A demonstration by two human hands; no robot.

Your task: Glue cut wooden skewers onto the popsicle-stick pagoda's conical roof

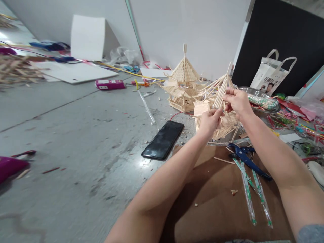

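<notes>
A small pagoda model made of thin wooden sticks (222,119) stands at the far edge of a brown board (215,199). My left hand (209,120) pinches the lower ends of its slanted roof sticks. My right hand (236,101) grips the roof sticks (219,88) higher up, near the peak. A second, finished stick pagoda (182,84) stands just behind to the left, untouched.
A black phone (164,140) lies on the grey floor left of the board. Blue pliers (245,158) and wrapped chopsticks (249,195) rest on the board. A paper bag (272,72), a metal tray of sticks (262,101), colourful scraps, a pink box (109,84) and white boards (87,37) surround the area.
</notes>
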